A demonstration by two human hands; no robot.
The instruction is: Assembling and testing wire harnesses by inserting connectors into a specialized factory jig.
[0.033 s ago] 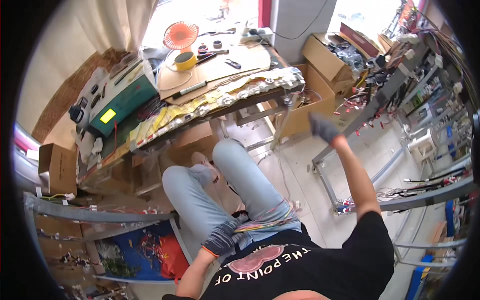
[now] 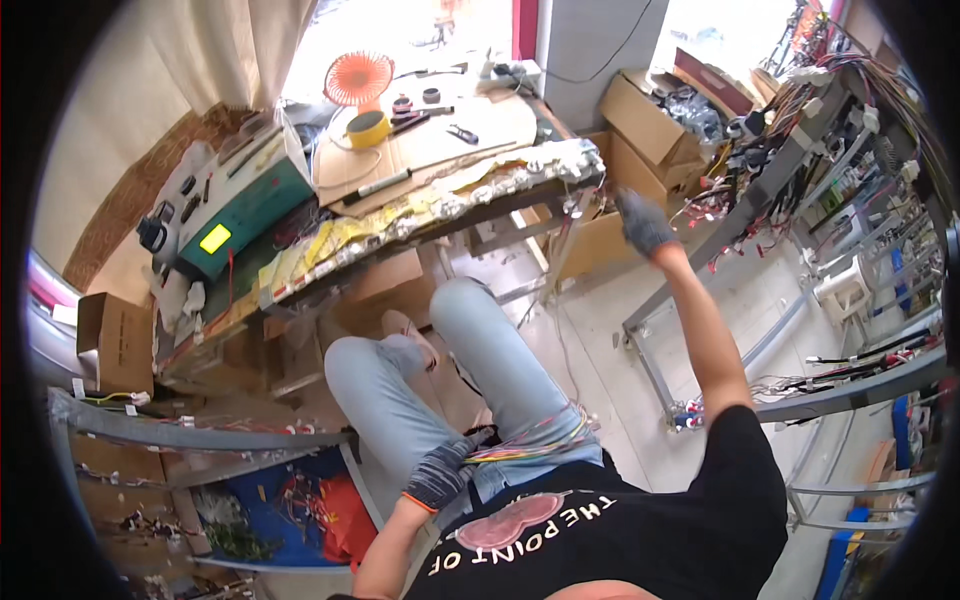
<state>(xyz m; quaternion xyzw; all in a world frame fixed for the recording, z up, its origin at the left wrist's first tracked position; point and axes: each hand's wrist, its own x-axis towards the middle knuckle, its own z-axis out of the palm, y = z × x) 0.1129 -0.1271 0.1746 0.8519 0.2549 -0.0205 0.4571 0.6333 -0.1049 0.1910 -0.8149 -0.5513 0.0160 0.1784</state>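
Observation:
A bundle of thin coloured wires (image 2: 535, 440) lies across my lap, over the jeans near the black shirt. My left hand (image 2: 440, 474), in a dark striped knit glove with an orange cuff, is closed round the bundle's left end. Out to the right, my right hand (image 2: 650, 228) is raised at arm's length, wearing a similar grey glove. It appears in front of the open cardboard box (image 2: 610, 243) beside the bench. Its fingers are smeared, so I cannot make out whether they hold anything.
Ahead stands a workbench with an orange fan (image 2: 360, 80), yellow tape (image 2: 368, 128), a marker (image 2: 377, 186) and a green instrument with a lit display (image 2: 214, 238). Metal racks (image 2: 850, 392) hung with cables stand at right. A blue bin (image 2: 285, 545) with a red bag is at lower left.
My right hand has risen a little, farther from my body toward the cardboard box. My left hand stays on the wires in my lap. The whole view has shifted slightly.

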